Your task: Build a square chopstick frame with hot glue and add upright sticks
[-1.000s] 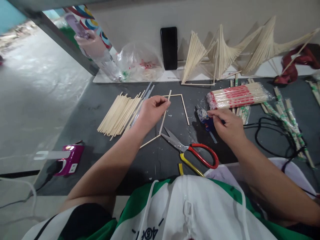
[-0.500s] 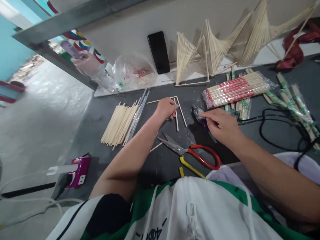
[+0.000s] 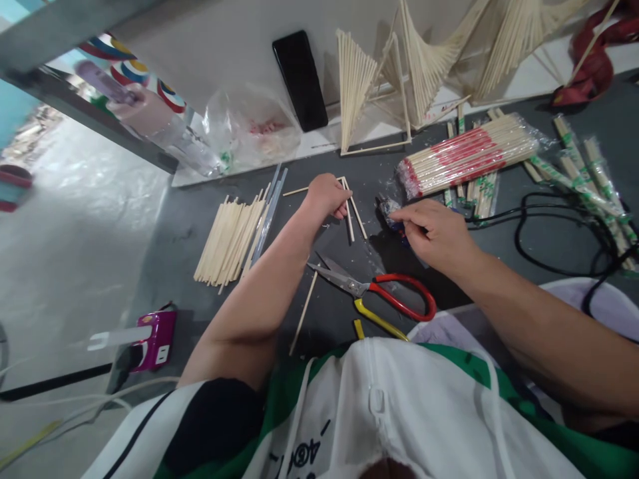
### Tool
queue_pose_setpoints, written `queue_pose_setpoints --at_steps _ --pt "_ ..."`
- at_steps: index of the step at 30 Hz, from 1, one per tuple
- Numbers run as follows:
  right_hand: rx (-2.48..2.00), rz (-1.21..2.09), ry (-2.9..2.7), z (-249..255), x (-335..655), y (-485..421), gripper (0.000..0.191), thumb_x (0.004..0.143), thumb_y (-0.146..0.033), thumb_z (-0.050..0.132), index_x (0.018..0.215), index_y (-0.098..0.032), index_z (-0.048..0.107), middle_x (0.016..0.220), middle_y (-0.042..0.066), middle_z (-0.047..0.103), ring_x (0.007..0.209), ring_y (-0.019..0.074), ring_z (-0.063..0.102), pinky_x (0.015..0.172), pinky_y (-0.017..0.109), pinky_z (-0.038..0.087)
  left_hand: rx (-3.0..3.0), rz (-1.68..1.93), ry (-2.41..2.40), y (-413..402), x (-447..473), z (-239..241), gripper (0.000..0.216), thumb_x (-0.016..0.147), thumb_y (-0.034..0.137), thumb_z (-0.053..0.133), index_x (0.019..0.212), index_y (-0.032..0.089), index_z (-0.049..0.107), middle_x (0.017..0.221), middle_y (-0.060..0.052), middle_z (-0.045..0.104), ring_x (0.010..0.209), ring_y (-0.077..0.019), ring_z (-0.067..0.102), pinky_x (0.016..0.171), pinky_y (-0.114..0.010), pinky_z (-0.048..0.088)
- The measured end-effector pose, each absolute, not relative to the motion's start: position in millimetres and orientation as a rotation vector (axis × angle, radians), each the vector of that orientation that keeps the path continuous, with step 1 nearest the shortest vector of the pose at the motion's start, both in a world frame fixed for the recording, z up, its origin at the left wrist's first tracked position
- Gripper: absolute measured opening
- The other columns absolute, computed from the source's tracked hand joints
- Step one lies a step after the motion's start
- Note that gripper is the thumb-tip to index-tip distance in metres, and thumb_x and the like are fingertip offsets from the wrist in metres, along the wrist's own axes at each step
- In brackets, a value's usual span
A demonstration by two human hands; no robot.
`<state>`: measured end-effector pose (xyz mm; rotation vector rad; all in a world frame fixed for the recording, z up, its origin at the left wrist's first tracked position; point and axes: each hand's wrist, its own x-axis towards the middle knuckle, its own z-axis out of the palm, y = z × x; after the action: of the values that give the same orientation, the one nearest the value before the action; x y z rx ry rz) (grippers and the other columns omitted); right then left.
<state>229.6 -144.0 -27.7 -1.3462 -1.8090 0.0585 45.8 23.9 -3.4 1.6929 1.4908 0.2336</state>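
My left hand (image 3: 327,195) is closed on a thin wooden stick (image 3: 348,216), held against a small frame of sticks (image 3: 360,214) lying on the dark table (image 3: 329,313). To its right my right hand (image 3: 436,233) pinches a small blue-handled tool (image 3: 392,214), its far part hidden under my fingers. A loose stick (image 3: 303,313) lies by my left forearm. Red-and-yellow-handled scissors (image 3: 372,293) lie open just in front of both hands.
A pile of bare sticks (image 3: 229,236) lies left of my hand, a wrapped red-printed bundle (image 3: 466,158) and green-wrapped chopsticks (image 3: 582,173) to the right. Black cable (image 3: 549,229) loops at right. Stick fan models (image 3: 379,86), a black phone (image 3: 301,80) and a plastic bag (image 3: 249,130) line the back.
My left hand moved the stick from lying diagonally across the frame to its right side. The loose stick below shifted nearer my forearm. My right hand stayed on the blue tool.
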Motion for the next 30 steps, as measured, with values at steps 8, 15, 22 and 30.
queue_pose_setpoints --at_steps 8,15,22,30 --pt "-1.298 0.063 -1.826 -28.1 230.0 -143.7 0.032 0.088 -0.009 0.052 0.101 -0.024 0.077 0.096 0.005 0.079 0.090 0.0215 0.072 0.087 0.037 0.057 1.666 0.223 1.518 26.2 51.4 -6.8 0.025 0.089 0.009 0.060 0.064 0.014 0.060 0.047 -0.007 0.058 0.045 -0.0189 0.063 0.057 -0.036 0.058" --pt "-1.369 0.090 -1.836 -25.3 229.6 -144.7 0.032 0.088 -0.010 0.053 0.101 -0.026 0.078 0.098 0.004 0.079 0.093 0.0226 0.072 0.087 0.039 0.058 1.700 0.210 1.507 27.5 52.4 -9.6 0.018 0.087 0.009 0.059 0.070 0.014 0.063 0.045 -0.003 0.055 0.047 -0.0198 0.064 0.058 -0.038 0.060" --pt "-1.321 0.095 -1.838 -26.8 229.0 -144.5 0.033 0.088 -0.008 0.054 0.102 -0.025 0.078 0.098 0.005 0.079 0.092 0.0228 0.072 0.087 0.040 0.057 1.679 0.175 1.520 29.4 53.8 -8.8 0.018 0.087 0.008 0.059 0.071 0.013 0.063 0.050 -0.006 0.057 0.048 -0.0207 0.065 0.059 -0.040 0.060" --pt "-1.342 0.107 -1.848 -26.1 228.3 -146.5 0.034 0.088 -0.008 0.053 0.103 -0.025 0.078 0.098 0.005 0.079 0.094 0.0227 0.072 0.088 0.039 0.057 1.666 0.146 1.541 24.9 59.0 -1.5 0.029 0.091 0.006 0.056 0.063 0.012 0.059 0.050 -0.008 0.059 0.048 -0.0207 0.066 0.057 -0.039 0.060"
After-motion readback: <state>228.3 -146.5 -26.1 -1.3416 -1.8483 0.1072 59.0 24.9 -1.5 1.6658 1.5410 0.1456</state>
